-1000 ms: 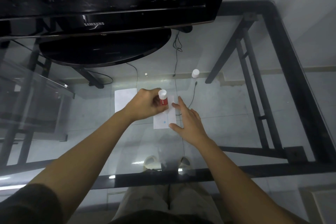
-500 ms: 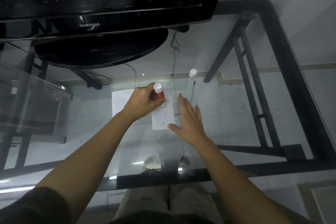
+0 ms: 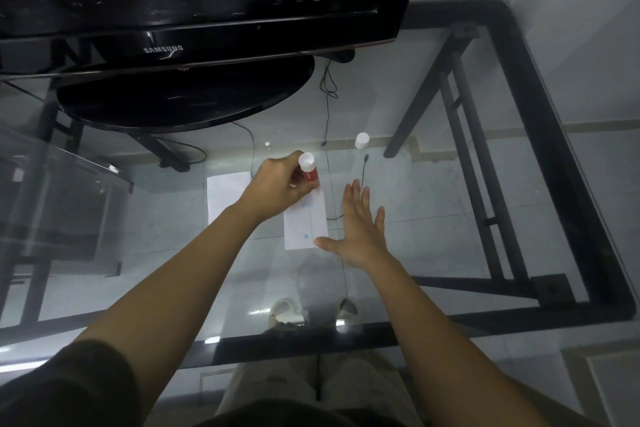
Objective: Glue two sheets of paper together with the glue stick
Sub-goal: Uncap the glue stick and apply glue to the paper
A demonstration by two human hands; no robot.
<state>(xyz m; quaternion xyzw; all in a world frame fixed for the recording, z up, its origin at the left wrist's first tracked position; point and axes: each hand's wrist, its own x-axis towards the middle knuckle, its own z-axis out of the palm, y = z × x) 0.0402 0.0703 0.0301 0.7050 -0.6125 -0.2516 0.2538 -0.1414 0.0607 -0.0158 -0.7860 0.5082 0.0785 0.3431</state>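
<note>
Fingers of the left hand (image 3: pixel 277 187) are curled tight round the glue stick (image 3: pixel 308 168), just above the middle of the frame. Its white end points up and the red part sits in the grip. I can't tell if the sticky end is touching paper, bc the hand hides it.

Going left to right: a 2nd sheet (image 3: pixel 225 194) lies flat, left of that hand, part hidden by the wrist. Next comes the sheet being glued (image 3: pixel 306 229), in the middle, w/ small blue dots on it. Right hand (image 3: pixel 360 229) is spread flat and holds nothing. Its thumb touches the paper's lower right corner and the rest of it lies on the glass table (image 3: pixel 433 236). Small white cap (image 3: pixel 362 140) stands higher up, well apart from both sheets.

To do this bit well, I'd say: keep that thumb pressing so the paper can't slide, rub the stick in slow lines out to the edges, and don't push hard or the thin sheet may wrinkle.
</note>
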